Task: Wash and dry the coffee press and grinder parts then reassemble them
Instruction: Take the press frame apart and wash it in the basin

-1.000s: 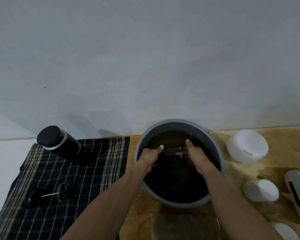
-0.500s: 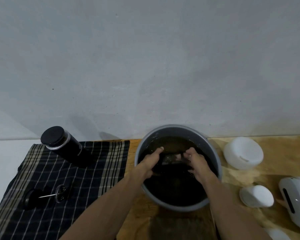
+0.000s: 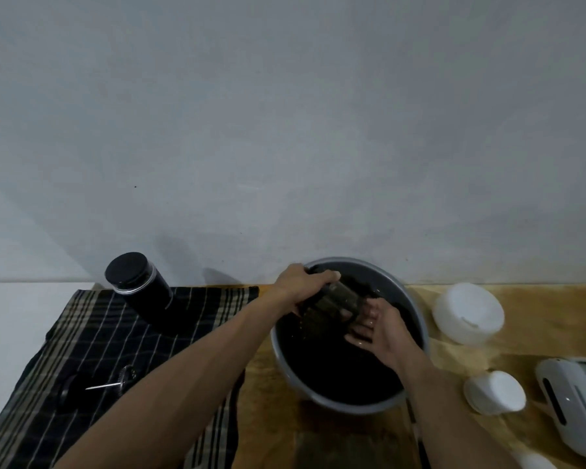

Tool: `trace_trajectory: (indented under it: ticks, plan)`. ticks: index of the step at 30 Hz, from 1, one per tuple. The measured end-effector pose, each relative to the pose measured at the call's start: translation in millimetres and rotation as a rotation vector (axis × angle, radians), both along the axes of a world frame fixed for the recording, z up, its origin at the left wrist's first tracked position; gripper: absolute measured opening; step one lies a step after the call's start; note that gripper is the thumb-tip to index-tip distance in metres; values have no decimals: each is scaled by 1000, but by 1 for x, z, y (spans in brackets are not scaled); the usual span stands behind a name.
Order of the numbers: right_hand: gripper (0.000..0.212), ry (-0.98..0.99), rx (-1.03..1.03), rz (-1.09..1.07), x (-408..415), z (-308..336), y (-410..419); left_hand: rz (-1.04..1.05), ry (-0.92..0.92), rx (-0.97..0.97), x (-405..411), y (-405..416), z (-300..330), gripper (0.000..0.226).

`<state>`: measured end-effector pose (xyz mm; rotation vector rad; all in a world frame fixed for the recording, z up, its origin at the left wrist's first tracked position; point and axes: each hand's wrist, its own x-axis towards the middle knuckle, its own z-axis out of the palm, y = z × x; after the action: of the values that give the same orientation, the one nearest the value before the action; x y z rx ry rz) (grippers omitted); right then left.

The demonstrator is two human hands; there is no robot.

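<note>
A grey basin [image 3: 416, 309] of dark water stands on the wooden table against the wall. My left hand [image 3: 301, 282] grips the top end of a clear glass cylinder [image 3: 335, 301], tilted and lifted partly out of the water. My right hand [image 3: 374, 328], wet, with fingers spread, presses against the cylinder's lower end. On the dark checked cloth [image 3: 92, 346] to the left stand a black-lidded cylindrical container [image 3: 137, 286] and a plunger with metal rod and mesh disc [image 3: 114, 384], lying flat.
To the right of the basin sit a round white lid-like part [image 3: 467, 313], a smaller white cup-shaped part [image 3: 494, 392] and a white appliance body [image 3: 575, 411] at the right edge. A dark wet patch [image 3: 345, 448] lies in front of the basin.
Both hands were low in the water around a submerged part. The left hand has since risen to the basin's far-left rim, lifting the glass cylinder out, and the right hand shifted to its lower end.
</note>
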<state>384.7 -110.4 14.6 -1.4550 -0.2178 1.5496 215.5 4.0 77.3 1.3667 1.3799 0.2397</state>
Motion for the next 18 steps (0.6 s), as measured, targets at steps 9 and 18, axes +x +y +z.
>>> trace_trajectory:
  ticks: [9,18]
  plan:
    - [13,-286,141,-16,13,29,-1,178,-239,-222,3,-5,-13,57]
    - [30,-391,-93,85,12,-11,7,319,-260,-370,8,-33,-68,45]
